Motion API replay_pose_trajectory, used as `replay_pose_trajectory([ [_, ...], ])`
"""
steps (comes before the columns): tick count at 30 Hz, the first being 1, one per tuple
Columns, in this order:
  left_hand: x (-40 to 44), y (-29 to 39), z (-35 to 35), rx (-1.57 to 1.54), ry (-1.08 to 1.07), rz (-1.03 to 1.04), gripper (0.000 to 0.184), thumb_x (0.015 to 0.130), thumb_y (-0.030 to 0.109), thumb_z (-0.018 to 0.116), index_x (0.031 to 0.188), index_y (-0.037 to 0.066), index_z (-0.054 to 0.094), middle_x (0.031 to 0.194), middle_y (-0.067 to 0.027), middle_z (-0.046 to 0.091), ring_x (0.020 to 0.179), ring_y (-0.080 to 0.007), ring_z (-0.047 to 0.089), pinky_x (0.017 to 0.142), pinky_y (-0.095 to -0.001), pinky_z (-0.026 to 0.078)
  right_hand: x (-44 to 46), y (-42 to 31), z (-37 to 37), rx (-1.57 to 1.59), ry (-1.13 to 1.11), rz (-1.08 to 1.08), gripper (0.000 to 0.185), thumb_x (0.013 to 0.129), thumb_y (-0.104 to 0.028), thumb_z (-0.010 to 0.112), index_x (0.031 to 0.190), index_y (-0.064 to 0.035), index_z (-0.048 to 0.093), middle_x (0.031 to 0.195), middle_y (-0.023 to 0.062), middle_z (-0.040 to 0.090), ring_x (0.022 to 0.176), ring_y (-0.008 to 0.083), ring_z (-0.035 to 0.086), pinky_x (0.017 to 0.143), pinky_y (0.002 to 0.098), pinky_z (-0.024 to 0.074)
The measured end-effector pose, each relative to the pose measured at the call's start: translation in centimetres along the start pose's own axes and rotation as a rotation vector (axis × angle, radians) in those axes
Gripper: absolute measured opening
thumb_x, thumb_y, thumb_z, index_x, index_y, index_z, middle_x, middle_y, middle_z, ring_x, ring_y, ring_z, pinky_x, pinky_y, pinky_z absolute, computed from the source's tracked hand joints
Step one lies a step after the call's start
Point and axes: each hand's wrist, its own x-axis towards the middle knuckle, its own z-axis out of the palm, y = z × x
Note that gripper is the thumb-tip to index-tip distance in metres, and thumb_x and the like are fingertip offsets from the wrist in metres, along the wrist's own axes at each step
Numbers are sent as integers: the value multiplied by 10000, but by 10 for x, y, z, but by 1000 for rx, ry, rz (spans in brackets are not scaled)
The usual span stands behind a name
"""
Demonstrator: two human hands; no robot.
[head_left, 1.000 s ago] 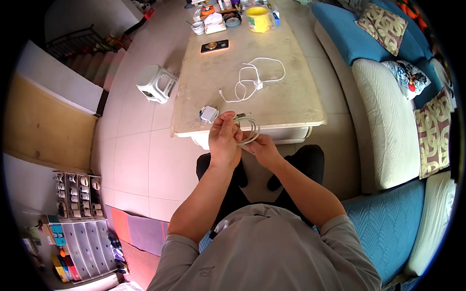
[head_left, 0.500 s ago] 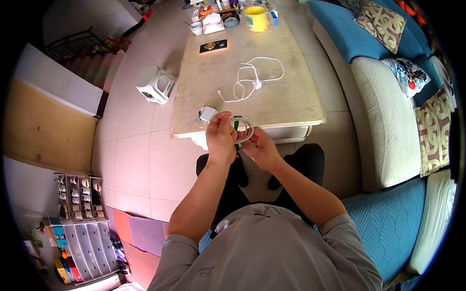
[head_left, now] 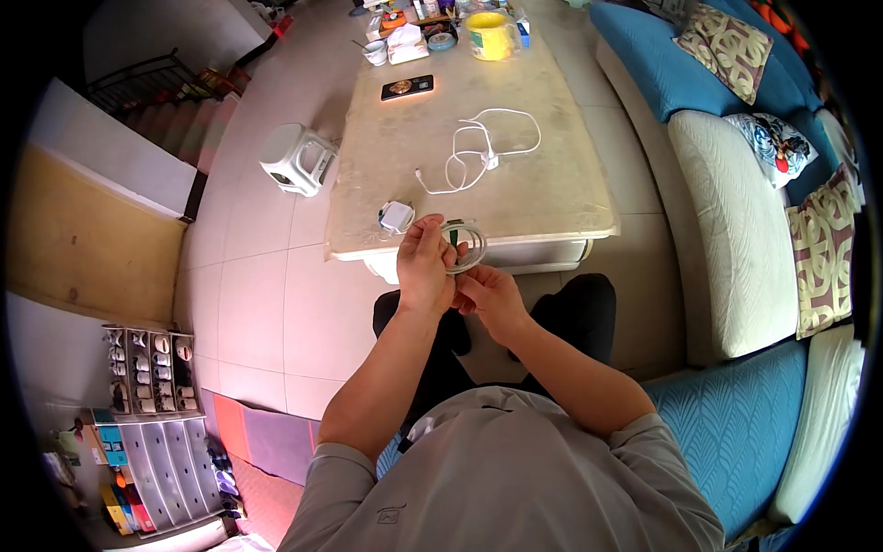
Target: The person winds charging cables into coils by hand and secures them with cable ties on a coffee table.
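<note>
Since half a second ago, the right hand [head_left: 492, 296] has dropped slightly and closed in on the left hand [head_left: 423, 267], now just below the coil [head_left: 481, 248]. Held in the left hand, the pale coil sits upright before the near edge of the desk [head_left: 377, 156], with a green strap [head_left: 453, 235] showing inside its loop. Left thumb and fingers pinch the coil's left side. Right fingers are drawn together under it; what lies between them, I cannot tell. Just beyond the left hand, a white charger [head_left: 396, 217] rests on the desk. Farther back lie a loose white cable [head_left: 490, 160] and a phone [head_left: 418, 86].
</note>
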Motion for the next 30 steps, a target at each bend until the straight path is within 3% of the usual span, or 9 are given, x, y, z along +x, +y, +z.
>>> replay_pose_trajectory([
  [6,3,-7,-13,-3,-69,-11,98,972,158,475,1015,79,515,594,44,328,518,-74,311,717,-332,474,-7,-12,-7,-15,-25,155,76,868,-83,576,888,-16,606,816,46,635,663,106,587,604,219,468],
  [9,1,-5,-9,-31,-42,-11,98,969,152,486,1007,66,514,593,46,344,495,-63,311,688,-306,486,-4,-7,-16,-19,-134,138,64,843,-30,567,895,-11,599,831,65,633,668,121,594,609,225,474],
  [12,2,-4,-10,-17,-75,3,91,971,150,481,1000,74,522,594,47,342,492,-61,305,700,-308,481,-5,-11,-15,-66,-83,161,97,822,0,561,918,-13,564,833,80,628,673,134,601,617,233,486],
  [15,2,-2,-12,-2,-77,3,98,973,152,477,989,70,529,593,45,342,492,-61,304,687,-287,469,-10,-18,-9,-81,6,84,126,817,-6,571,931,-19,518,829,87,627,685,144,611,619,251,497],
  [18,4,-2,-14,-4,-120,11,106,974,153,472,988,67,532,595,46,343,490,-64,307,679,-273,456,-9,-15,-15,-95,-58,107,129,825,-5,561,929,-32,491,839,97,630,702,159,624,621,266,509],
  [21,6,-3,-17,7,-190,-12,116,975,162,474,992,66,537,595,48,342,489,-66,309,663,-257,445,-5,-5,-24,135,-151,60,116,841,-27,564,938,-38,501,833,103,636,698,169,631,621,268,513],
  [24,4,-1,-16,-3,-234,-15,122,974,170,480,996,66,541,589,50,338,486,-67,307,654,-249,449,-11,-8,-22,97,-191,87,106,859,-50,567,946,-53,507,824,95,634,682,164,627,616,260,511],
  [27,1,1,-13,-15,-237,-6,109,968,174,488,1007,81,531,575,62,304,492,-65,300,782,-336,478,-17,-12,-17,1,-143,120,96,874,-63,570,950,-56,514,809,79,624,649,153,609,613,251,496],
  [30,1,0,-15,57,-237,14,110,968,174,489,1012,81,527,576,62,310,488,-63,300,748,-333,479,-4,-11,-31,-111,153,-73,86,882,-86,583,947,-53,538,850,49,619,679,134,595,604,232,475],
])
